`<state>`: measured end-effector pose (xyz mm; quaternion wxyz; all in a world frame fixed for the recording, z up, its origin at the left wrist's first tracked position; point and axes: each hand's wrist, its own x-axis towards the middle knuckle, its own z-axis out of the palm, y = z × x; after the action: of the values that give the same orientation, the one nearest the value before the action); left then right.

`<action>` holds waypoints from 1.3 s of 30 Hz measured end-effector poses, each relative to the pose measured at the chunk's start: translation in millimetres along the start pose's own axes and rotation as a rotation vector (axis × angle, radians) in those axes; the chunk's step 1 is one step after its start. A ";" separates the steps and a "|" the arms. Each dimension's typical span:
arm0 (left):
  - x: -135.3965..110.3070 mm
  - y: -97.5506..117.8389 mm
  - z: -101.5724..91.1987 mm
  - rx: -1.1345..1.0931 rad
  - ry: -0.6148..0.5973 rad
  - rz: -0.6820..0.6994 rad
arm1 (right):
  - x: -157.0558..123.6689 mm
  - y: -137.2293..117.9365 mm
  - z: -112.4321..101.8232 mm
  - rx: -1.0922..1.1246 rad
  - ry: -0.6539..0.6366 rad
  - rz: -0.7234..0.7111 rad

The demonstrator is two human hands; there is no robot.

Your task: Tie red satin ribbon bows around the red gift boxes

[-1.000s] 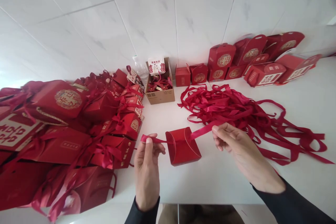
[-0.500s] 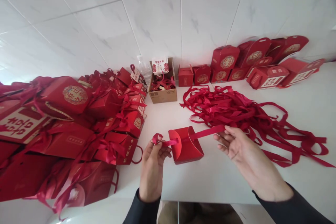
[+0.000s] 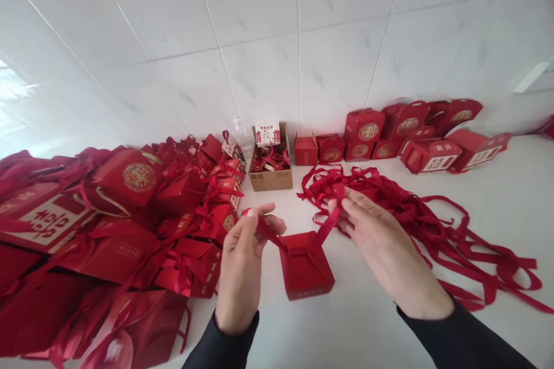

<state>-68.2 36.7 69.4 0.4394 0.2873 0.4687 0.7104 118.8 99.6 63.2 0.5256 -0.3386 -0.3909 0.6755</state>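
Observation:
A small red gift box (image 3: 306, 266) sits on the white table in front of me. A red ribbon (image 3: 325, 223) runs around it and rises on both sides. My left hand (image 3: 243, 265) pinches the left end of that ribbon just above the box's left corner. My right hand (image 3: 381, 242) holds the right end, raised above and to the right of the box, with the other fingers stretched out.
A heap of loose red ribbons (image 3: 433, 225) lies to the right. Several tied red boxes (image 3: 130, 225) pile up on the left. A cardboard box (image 3: 272, 160) stands against the tiled wall, with a row of red boxes (image 3: 407, 135) to its right.
Both hands have lifted the ribbon ends up and inward above the box. The view tilted upward, so the box sits lower in the picture.

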 end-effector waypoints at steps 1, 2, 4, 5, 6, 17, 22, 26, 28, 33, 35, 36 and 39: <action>3.0 3.8 5.7 0.072 -0.057 0.023 | 2.2 -1.6 6.0 -0.033 -0.032 -0.003; 5.5 7.0 11.3 0.152 -0.115 0.036 | 3.6 -3.1 11.6 -0.067 -0.062 -0.008; 8.4 11.4 21.1 0.314 -0.235 0.040 | 4.2 -5.4 21.3 -0.120 -0.112 -0.027; 8.7 12.5 24.8 0.378 -0.283 0.041 | 3.8 -6.3 25.2 -0.145 -0.139 -0.046; 8.2 13.3 27.7 0.424 -0.321 0.046 | 3.1 -6.8 28.2 -0.174 -0.166 -0.074; 5.7 28.1 22.1 0.578 -0.308 0.241 | 1.3 -2.4 27.7 -0.388 -0.220 -0.200; 3.6 20.5 19.2 0.665 -0.411 0.165 | -2.6 -12.3 31.6 -0.403 -0.204 -0.277; -3.7 24.8 25.7 0.800 -0.583 0.193 | -7.5 -22.1 38.9 -0.585 -0.277 -0.407; -2.0 26.2 27.5 0.785 -0.616 0.193 | -7.3 -22.6 38.6 -0.715 -0.358 -0.440; 11.7 24.3 14.7 0.716 -0.524 0.140 | -4.8 5.7 17.2 -0.991 -0.260 -0.456; 15.1 23.2 6.5 0.690 -0.505 0.114 | -9.0 27.3 6.6 -1.050 -0.191 -0.485; 15.9 22.7 3.2 0.670 -0.496 0.099 | -12.5 37.8 2.3 -1.096 -0.174 -0.494; 15.4 22.3 -0.6 0.609 -0.481 0.071 | -25.1 59.3 -6.2 -1.193 -0.179 -0.489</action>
<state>-83.5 46.3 89.6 0.4065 0.5789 0.5316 0.4659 103.2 67.7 9.1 0.3513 -0.4159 -0.8069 0.2291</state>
